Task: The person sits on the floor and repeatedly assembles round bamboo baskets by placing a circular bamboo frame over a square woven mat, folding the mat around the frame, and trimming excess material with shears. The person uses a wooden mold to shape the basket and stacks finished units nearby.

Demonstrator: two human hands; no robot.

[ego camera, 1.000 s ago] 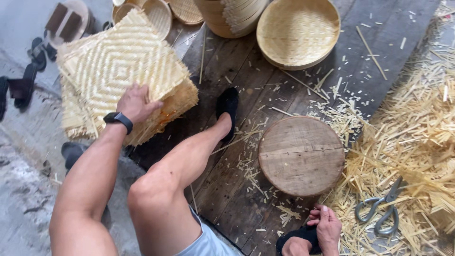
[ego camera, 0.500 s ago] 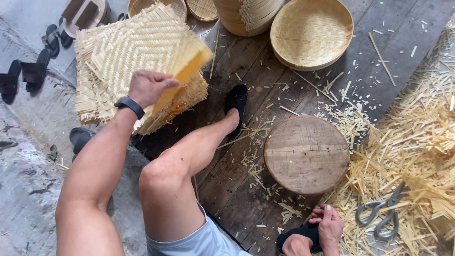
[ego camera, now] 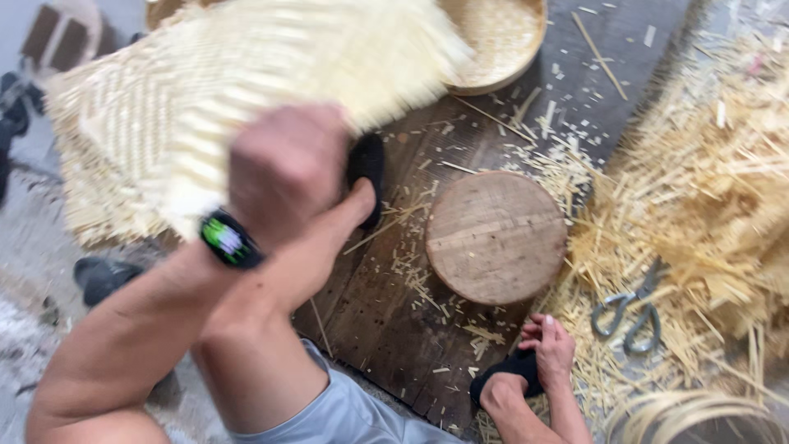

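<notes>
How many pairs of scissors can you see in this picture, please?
1. The scissors lie on the straw, right of the round wooden block and beyond the right hand. More could be buried.

left hand (ego camera: 283, 168) raised | woven mat (ego camera: 246, 90) lifted off stack, blurred

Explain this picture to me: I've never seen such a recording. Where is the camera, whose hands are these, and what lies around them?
The camera sits on the person's head and looks down at their own arms and legs. The left hand, blurred, grips a woven mat of pale strips. The right hand rests by the foot, holding nothing. On the dark wooden floor lie a round wooden block, grey scissors, loose straw and a round woven tray.
</notes>
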